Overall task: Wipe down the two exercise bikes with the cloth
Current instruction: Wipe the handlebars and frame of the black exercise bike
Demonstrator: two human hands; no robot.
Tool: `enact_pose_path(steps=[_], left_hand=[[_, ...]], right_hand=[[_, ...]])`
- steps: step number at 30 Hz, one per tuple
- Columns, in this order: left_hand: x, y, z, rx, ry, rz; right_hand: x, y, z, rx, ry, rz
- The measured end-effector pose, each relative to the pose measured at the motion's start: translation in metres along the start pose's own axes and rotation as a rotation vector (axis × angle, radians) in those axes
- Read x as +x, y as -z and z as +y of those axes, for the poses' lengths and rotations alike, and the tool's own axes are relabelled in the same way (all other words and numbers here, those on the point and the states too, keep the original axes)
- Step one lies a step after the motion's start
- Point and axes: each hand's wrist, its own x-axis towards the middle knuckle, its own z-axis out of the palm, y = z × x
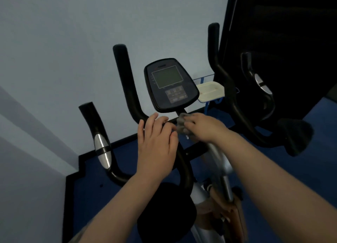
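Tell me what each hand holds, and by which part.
The right hand grips a bunched grey cloth around its middle, under the console. The left hand holds nothing; it rests on the handlebar.

We see the console point(171, 84) between two handlebars point(125, 84), a tray point(209, 92) behind it to the right.

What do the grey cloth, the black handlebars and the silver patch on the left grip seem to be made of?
The small grey cloth, bunched in the right hand, looks like soft matte fabric: it crumples into folds. The black curved handlebars look foam- or rubber-covered, dull with faint sheen. The silver oval patch on the left grip looks like polished metal, judging by its bright highlights, though possibly plated plastic.
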Motion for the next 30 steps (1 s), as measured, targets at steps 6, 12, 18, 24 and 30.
enact_pose_path(steps=[6,12,18,24,30], left_hand=[[0.001,-0.002,-0.002,-0.003,-0.014,0.016],[0.002,-0.003,-0.004,0.006,-0.022,0.007],[0.0,-0.003,-0.004,0.0,-0.041,0.014],[0.002,-0.004,-0.003,-0.001,-0.032,0.003],[0.001,-0.004,-0.004,0.008,-0.028,-0.005]], right_hand=[[-0.092,-0.06,0.005,0.122,0.041,0.664],[-0.084,-0.048,0.002,0.346,-0.089,0.676],[-0.114,-0.081,-0.008,0.173,-0.09,0.729],[-0.067,-0.029,0.007,0.142,-0.117,0.557],[-0.1,-0.05,0.004,0.018,0.025,0.578]])
